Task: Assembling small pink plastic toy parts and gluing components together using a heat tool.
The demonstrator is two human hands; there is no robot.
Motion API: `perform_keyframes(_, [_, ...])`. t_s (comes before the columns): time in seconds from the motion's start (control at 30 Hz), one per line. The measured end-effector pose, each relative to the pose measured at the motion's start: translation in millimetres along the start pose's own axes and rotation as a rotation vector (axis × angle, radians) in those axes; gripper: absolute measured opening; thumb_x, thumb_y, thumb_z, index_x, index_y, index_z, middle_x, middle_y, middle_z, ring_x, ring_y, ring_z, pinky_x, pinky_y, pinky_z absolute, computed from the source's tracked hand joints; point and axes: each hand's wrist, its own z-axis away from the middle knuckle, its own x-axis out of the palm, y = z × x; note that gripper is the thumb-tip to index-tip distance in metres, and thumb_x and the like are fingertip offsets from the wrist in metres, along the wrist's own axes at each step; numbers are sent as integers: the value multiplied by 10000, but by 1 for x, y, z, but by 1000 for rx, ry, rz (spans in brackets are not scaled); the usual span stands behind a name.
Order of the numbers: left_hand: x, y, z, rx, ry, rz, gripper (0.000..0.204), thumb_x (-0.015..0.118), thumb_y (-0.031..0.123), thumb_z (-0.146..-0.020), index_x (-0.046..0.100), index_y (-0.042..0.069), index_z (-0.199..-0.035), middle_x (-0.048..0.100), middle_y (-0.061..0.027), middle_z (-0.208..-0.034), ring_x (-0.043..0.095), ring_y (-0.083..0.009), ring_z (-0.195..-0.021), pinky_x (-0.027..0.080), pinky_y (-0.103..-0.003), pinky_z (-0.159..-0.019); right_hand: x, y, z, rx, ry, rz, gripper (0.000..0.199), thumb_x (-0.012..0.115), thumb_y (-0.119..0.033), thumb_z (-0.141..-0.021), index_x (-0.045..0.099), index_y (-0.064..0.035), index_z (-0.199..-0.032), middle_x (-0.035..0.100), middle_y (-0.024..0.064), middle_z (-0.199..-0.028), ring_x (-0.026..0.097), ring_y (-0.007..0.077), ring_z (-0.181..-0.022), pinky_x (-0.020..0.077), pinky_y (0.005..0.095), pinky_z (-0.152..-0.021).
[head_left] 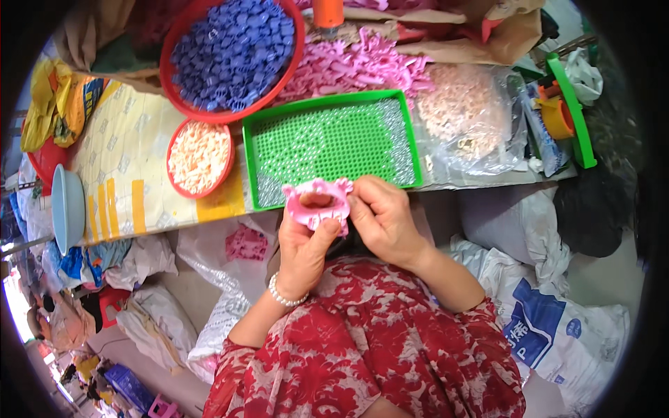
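Observation:
A pink plastic shell (318, 202), rounded with an opening in its middle and small knobs along the rim, is held up at the near edge of the green tray (254, 160). My left hand (304, 252) grips it from below, thumb across its lower front. At the shell's right edge, my right hand (383, 217) is closed with thumb and forefinger pinched against it; whether a small piece sits between those fingertips is hidden. Small shiny silver pieces (394, 132) lie scattered in the tray, thickest along its right side.
Behind the tray stand a red basin of blue plastic parts (233, 56) and a pile of pink parts (348, 66). A small red bowl of cream-coloured pieces (199, 157) is left of it; a clear bag of pale pieces (465, 111) lies right. White sacks (557, 334) rest on the floor.

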Motion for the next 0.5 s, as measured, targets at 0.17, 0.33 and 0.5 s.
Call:
perform_keyframes(0.17, [7, 5, 0, 22, -50, 58, 496, 627, 203, -895, 406, -3, -1288, 499, -150, -1288, 490, -219, -1175, 379, -332, -995, 3, 1, 6, 38, -18, -55, 129, 564, -71, -853, 509, 11, -769, 524, 159, -674, 543, 338, -616, 414, 413, -556])
perform_keyframes(0.33, [6, 6, -5, 55, -85, 36, 470, 577, 189, -928, 387, 1, -1315, 534, -143, -1251, 515, -209, -1157, 394, -328, -991, 4, 1, 5, 36, -10, -51, 148, 579, -92, -858, 534, 7, -757, 546, 155, -659, 554, 335, -599, 419, 416, -542])
perform_keyframes(0.5, [5, 7, -15, 100, -39, 170, 409, 578, 191, -926, 431, -4, -1254, 559, -154, -1199, 582, -232, -1066, 461, -362, -927, -28, 2, -13, -85, -52, 216, 87, 623, -81, -808, 615, -2, -772, 572, 111, -652, 571, 230, -587, 434, 345, -537])
